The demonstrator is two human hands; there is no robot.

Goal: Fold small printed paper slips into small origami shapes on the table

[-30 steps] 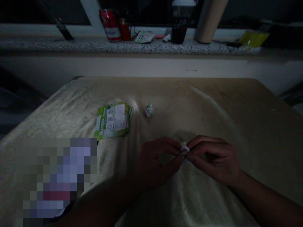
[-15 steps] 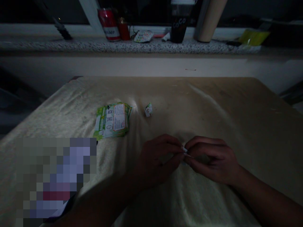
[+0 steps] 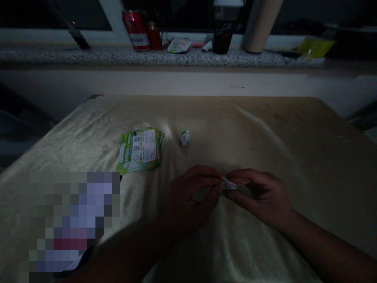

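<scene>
My left hand (image 3: pixel 193 196) pinches a small folded piece of paper (image 3: pixel 229 184) between thumb and fingers, above the cloth-covered table. On the paper's other side is my right hand (image 3: pixel 262 194), its thumb below and its fingers above, close round the paper's right end. The paper is pale with faint printing; its details are too dark to read. Beyond my left hand a small folded green and white paper piece (image 3: pixel 185 137) stands on the cloth. A stack of green printed leaflets (image 3: pixel 140 150) lies to its left.
A pixelated area (image 3: pixel 85 212) covers an object at the lower left. The stone windowsill (image 3: pixel 188 59) behind the table (image 3: pixel 206 114) carries a red can (image 3: pixel 138 33), a red bottle (image 3: pixel 154 37), a dark cup (image 3: pixel 223 33), a tan cylinder (image 3: pixel 263 27) and a yellow packet (image 3: pixel 316 47).
My left hand has shifted slightly left. The fingers of my right hand have parted a little, and more of the small paper shows between the hands.
</scene>
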